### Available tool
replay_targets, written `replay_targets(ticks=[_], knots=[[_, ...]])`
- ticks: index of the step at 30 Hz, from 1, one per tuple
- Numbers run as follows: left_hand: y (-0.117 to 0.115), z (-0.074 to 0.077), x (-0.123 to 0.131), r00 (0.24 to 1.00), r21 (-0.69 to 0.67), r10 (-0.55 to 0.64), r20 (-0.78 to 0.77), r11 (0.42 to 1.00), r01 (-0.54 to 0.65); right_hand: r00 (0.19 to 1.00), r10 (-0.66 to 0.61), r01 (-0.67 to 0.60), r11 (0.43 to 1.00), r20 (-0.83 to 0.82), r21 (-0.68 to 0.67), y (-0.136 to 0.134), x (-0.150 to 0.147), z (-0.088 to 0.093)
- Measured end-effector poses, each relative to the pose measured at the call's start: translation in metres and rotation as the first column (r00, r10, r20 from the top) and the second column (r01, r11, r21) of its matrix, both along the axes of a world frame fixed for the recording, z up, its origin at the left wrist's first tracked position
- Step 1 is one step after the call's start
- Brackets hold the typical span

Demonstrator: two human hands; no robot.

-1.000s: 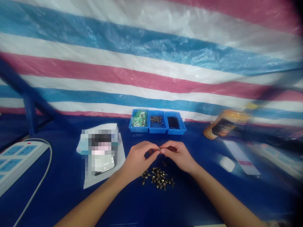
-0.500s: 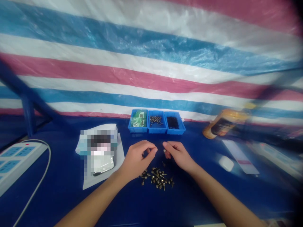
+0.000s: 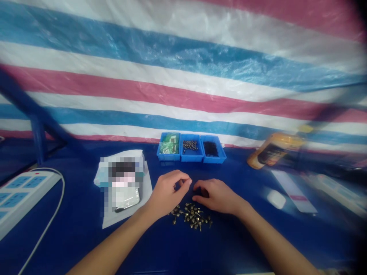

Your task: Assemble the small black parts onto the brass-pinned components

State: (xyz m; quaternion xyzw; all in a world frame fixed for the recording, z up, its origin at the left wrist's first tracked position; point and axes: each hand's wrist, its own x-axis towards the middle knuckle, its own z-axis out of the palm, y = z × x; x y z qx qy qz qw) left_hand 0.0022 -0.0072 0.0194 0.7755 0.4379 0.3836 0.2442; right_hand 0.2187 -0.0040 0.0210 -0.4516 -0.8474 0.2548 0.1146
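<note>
My left hand [image 3: 169,191] is closed in a pinch, thumb against index finger. Whatever lies between those fingertips is too small or hidden to make out. Facing it from the right, my right hand [image 3: 220,195] is curved with thumb and index finger apart, and nothing shows between them. Just below both hands lies a loose pile of small brass-coloured metal parts with thin stems [image 3: 195,218] on the blue table [image 3: 177,252]. Some of the pile's left edge is covered by my left hand.
Behind the hands stand three blue bins: one with green packets [image 3: 169,147], one with small metal pieces [image 3: 189,145], one with dark pieces [image 3: 210,149]. A phone [image 3: 130,198] on paper and a power strip [image 3: 25,191] lie left; a bottle [image 3: 269,152] and white case [image 3: 276,199] right.
My right hand has opened from a pinch on a small piece and come slightly lower, near the pile. My left hand keeps its pinch. The whole view has shifted slightly.
</note>
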Motion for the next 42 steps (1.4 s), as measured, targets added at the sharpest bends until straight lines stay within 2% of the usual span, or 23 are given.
replay_targets(ticks=[6, 17, 28, 36, 42], knots=[[0.0005, 0.0011, 0.0004, 1.000, 0.001, -0.004, -0.009, 1.000, 0.004, 0.994, 0.103, -0.104, 0.994, 0.040, 0.027, -0.0002, -0.0004, -0.0021], [-0.0001, 0.0001, 0.0004, 1.000, 0.005, -0.007, -0.009, 1.000, 0.007, 0.989, 0.126, -0.126, 0.992, 0.073, 0.006, -0.0007, 0.0029, 0.0050], [0.0001, -0.0003, 0.0000, 1.000, -0.014, -0.016, -0.018, 1.000, 0.016, 0.993, 0.083, -0.087, 0.995, 0.085, 0.043, 0.0021, 0.0040, -0.0006], [0.0000, -0.0006, 0.0002, 0.999, -0.038, -0.035, -0.021, 0.999, 0.034, 0.986, 0.165, -0.166, 0.985, 0.025, 0.052, 0.0056, 0.0065, -0.0036], [-0.0002, 0.0004, 0.0009, 0.999, -0.044, -0.045, -0.024, 0.998, 0.044, 0.986, 0.167, -0.165, 0.984, -0.026, 0.065, 0.0045, 0.0063, 0.0007]])
